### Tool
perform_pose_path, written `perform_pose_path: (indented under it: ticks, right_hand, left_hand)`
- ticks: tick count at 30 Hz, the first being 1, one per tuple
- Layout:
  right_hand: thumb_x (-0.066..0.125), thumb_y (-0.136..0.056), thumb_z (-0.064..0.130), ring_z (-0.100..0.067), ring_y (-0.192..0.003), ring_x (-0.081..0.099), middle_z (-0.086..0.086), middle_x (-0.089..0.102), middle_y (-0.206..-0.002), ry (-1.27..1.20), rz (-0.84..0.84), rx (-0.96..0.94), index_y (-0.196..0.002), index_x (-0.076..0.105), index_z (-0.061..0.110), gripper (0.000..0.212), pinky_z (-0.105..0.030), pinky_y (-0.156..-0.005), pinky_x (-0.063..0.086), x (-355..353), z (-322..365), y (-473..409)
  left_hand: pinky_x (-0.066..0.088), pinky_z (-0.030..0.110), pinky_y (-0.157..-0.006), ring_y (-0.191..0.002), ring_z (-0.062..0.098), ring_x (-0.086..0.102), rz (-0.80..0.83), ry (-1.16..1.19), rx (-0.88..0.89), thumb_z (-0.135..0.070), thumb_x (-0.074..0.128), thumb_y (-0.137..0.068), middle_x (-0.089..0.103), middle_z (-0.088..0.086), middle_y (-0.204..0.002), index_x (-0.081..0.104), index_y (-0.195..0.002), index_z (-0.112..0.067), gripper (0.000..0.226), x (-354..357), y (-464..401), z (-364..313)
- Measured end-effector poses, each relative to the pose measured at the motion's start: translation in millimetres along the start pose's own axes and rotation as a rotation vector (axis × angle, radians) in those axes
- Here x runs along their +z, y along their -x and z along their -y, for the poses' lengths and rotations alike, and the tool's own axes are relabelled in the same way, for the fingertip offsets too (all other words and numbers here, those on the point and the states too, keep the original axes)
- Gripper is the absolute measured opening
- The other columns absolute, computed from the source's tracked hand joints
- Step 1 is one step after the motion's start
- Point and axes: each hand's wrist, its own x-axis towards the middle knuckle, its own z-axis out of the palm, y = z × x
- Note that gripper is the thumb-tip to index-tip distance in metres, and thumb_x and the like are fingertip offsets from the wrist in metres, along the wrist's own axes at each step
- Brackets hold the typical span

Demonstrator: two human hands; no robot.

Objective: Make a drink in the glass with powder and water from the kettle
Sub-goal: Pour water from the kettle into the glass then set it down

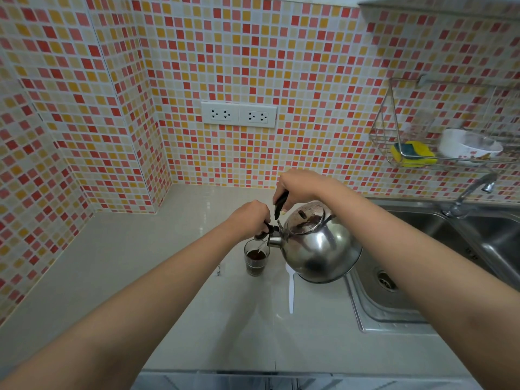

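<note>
A steel kettle [319, 244] hangs tilted to the left above the counter, its spout over a small glass [256, 261]. Dark brown liquid fills the lower part of the glass, and a thin stream of water runs into it. My right hand [298, 187] grips the kettle's black handle from above. My left hand [250, 218] holds the black spout cap open at the spout. A white plastic spoon [291, 291] lies on the counter just right of the glass, partly under the kettle.
A steel sink [422, 277] with a tap [472, 192] lies to the right. A wire rack [408, 153] on the tiled wall holds a yellow sponge and a white bowl. Two wall sockets [239, 114] sit behind the counter [140, 263].
</note>
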Motion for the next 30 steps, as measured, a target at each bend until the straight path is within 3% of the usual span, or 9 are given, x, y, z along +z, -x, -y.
perform_pose_path:
  ticks: [4, 11, 17, 22, 24, 27, 30]
  right_hand:
    - [0.077, -0.075, 0.024, -0.01, -0.078, 0.057, 0.01, 0.074, -0.099, -0.004, -0.004, -0.001, -0.106, 0.073, 0.027, 0.031, -0.022, -0.054, 0.038, 1, -1, 1]
    - [0.078, -0.075, 0.024, -0.009, -0.079, 0.057, 0.01, 0.074, -0.099, -0.018, 0.003, 0.006, -0.106, 0.073, 0.026, 0.031, -0.024, -0.06, 0.042, 2, -1, 1]
    - [0.078, -0.075, 0.023, -0.008, -0.08, 0.057, 0.01, 0.073, -0.1, -0.054, -0.002, 0.005, -0.107, 0.073, 0.025, 0.033, -0.02, -0.056, 0.039, 3, -4, 1]
    - [0.078, -0.074, 0.019, -0.011, -0.081, 0.062, 0.007, 0.073, -0.097, -0.175, -0.025, 0.014, -0.106, 0.073, 0.022, 0.032, -0.023, -0.069, 0.049, -1, -16, 10]
    - [0.077, -0.075, 0.018, -0.012, -0.078, 0.064, 0.007, 0.073, -0.09, -0.213, -0.032, 0.013, -0.102, 0.074, 0.02, 0.027, -0.026, -0.07, 0.051, -4, -21, 14]
    - [0.075, -0.077, 0.021, -0.014, -0.065, 0.055, 0.009, 0.061, -0.071, -0.197, -0.06, 0.05, -0.086, 0.072, 0.017, 0.011, -0.028, -0.059, 0.042, -8, -31, 16]
    - [0.073, -0.079, 0.022, -0.016, -0.064, 0.051, 0.005, 0.058, -0.071, -0.174, -0.091, 0.106, -0.08, 0.066, 0.019, 0.008, -0.027, -0.056, 0.038, -14, -43, 15]
  left_hand:
    - [0.052, 0.036, -0.085, -0.103, 0.03, 0.064, -0.001, -0.002, 0.001, -0.014, 0.065, -0.089, 0.067, 0.014, -0.117, 0.067, -0.119, -0.008, 0.031, 1, 0, 0]
    - [0.052, 0.035, -0.084, -0.102, 0.03, 0.064, -0.005, 0.007, -0.005, -0.016, 0.066, -0.088, 0.067, 0.013, -0.117, 0.067, -0.119, -0.008, 0.031, 2, 1, 0]
    - [0.053, 0.035, -0.087, -0.102, 0.029, 0.065, -0.017, 0.04, -0.009, -0.015, 0.066, -0.088, 0.068, 0.012, -0.117, 0.068, -0.118, -0.007, 0.031, 1, 2, 2]
    - [0.054, 0.036, -0.087, -0.098, 0.028, 0.065, -0.081, 0.142, 0.005, -0.014, 0.068, -0.086, 0.07, 0.013, -0.111, 0.07, -0.114, -0.006, 0.029, 0, 3, 10]
    - [0.053, 0.036, -0.084, -0.094, 0.029, 0.065, -0.108, 0.185, 0.009, -0.013, 0.069, -0.085, 0.071, 0.015, -0.107, 0.072, -0.11, -0.005, 0.027, -3, 2, 14]
    - [0.05, 0.03, -0.084, -0.099, 0.027, 0.065, -0.155, 0.308, -0.018, -0.011, 0.07, -0.084, 0.072, 0.014, -0.111, 0.072, -0.111, -0.004, 0.028, -8, -3, 18]
    - [0.044, 0.023, -0.085, -0.103, 0.024, 0.065, -0.227, 0.413, -0.046, -0.011, 0.071, -0.083, 0.071, 0.012, -0.117, 0.07, -0.114, -0.005, 0.032, -17, -12, 20]
